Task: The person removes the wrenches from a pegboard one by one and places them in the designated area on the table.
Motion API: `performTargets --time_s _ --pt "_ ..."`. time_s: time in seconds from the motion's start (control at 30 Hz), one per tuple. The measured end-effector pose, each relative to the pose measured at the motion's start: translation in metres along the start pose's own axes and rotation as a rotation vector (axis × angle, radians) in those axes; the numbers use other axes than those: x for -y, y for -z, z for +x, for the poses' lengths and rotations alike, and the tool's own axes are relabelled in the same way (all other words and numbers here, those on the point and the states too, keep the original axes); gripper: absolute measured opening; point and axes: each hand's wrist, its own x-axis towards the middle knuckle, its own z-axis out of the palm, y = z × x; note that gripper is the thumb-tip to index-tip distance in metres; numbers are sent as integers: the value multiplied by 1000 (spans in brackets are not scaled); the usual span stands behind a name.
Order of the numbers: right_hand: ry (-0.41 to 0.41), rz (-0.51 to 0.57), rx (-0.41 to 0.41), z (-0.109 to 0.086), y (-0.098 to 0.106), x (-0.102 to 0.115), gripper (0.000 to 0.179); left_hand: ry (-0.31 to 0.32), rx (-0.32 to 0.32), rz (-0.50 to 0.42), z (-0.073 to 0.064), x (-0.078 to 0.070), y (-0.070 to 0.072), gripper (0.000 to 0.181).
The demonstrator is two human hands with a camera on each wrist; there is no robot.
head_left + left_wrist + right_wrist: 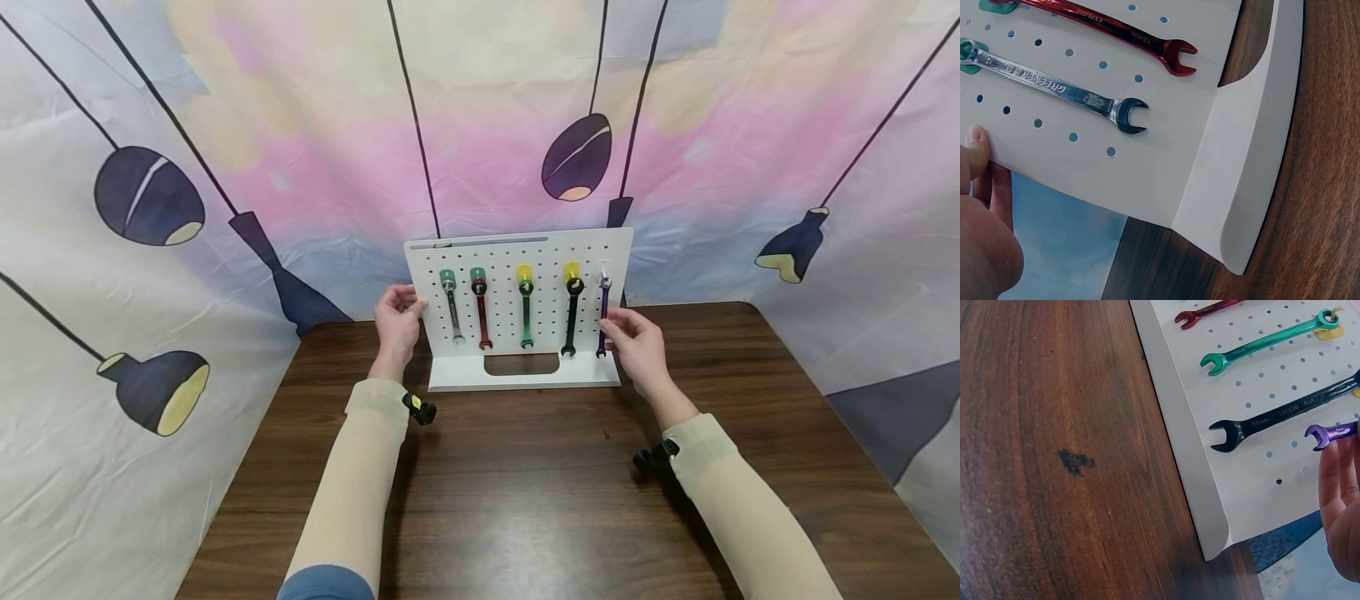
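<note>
A white pegboard (504, 312) stands upright on its base at the back of the table. My left hand (397, 323) pinches its left edge, thumb on the front face and fingers behind. Near the right edge, my right hand (636, 343) grips a purple combination wrench (605, 293), whose upper end is at a clear hook. Left to right hang a silver wrench (453, 310), a red wrench (482, 318), a green wrench (527, 317) and a black wrench (572, 317). In the right wrist view, the purple wrench's open end (1319, 435) shows above my fingers; its other end is out of frame.
Green hooks (477, 273) and yellow hooks (572, 269) hold the wrench rings. The board's base (457, 377) has a cut-out slot. Brown wooden table (510, 483) extends in front, and a patterned cloth (495, 133) hangs close behind the board.
</note>
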Motion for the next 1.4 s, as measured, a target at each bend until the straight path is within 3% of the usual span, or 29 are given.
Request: performTargets --time_s 0.9,1.17,1.4 --pt "-20 29 16 -10 3 6 33 20 17 5 1 -2 1 22" --pt "-42 36 21 -15 5 15 37 -8 16 -9 2 0 2 19" --pt "-78 25 37 -22 7 27 39 8 20 8 1 -1 2 17"
